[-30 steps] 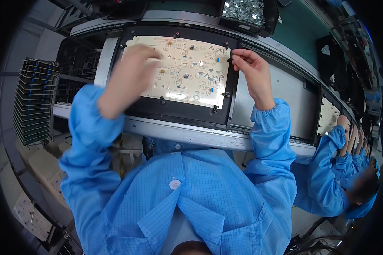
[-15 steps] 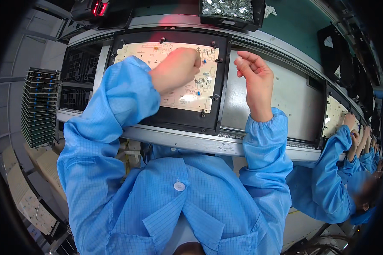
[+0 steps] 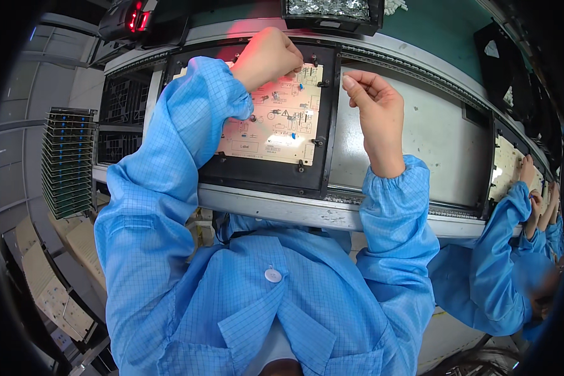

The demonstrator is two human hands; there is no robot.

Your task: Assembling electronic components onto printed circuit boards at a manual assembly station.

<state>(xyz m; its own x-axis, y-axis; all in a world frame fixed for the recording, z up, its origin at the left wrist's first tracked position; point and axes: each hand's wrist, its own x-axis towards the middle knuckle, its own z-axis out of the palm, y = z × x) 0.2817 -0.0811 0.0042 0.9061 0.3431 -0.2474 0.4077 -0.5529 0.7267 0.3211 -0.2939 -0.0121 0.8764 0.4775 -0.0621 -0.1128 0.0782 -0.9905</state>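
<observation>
A cream circuit board point(image 3: 276, 135) lies in a black frame point(image 3: 257, 175) on the conveyor, with small blue components point(image 3: 294, 136) standing on it. My left hand point(image 3: 269, 57) reaches over the board's far right part. Its fingers are pinched together by the board's upper right corner, and whatever they hold is hidden. My right hand point(image 3: 377, 116) hovers just right of the frame, thumb and index fingertip drawn together. Anything between them is too small to make out.
Beyond the conveyor stands a black bin point(image 3: 332, 12) of shiny small parts. A device with red lights point(image 3: 138, 19) sits at the far left. Stacked boards point(image 3: 69, 163) stand on the left. To the right, a co-worker's hand point(image 3: 527, 172) is at another board point(image 3: 506, 164).
My left hand has moved away from me, from the board's middle to its far right corner, uncovering printed markings and components. My right hand keeps nearly the same pose beside the frame.
</observation>
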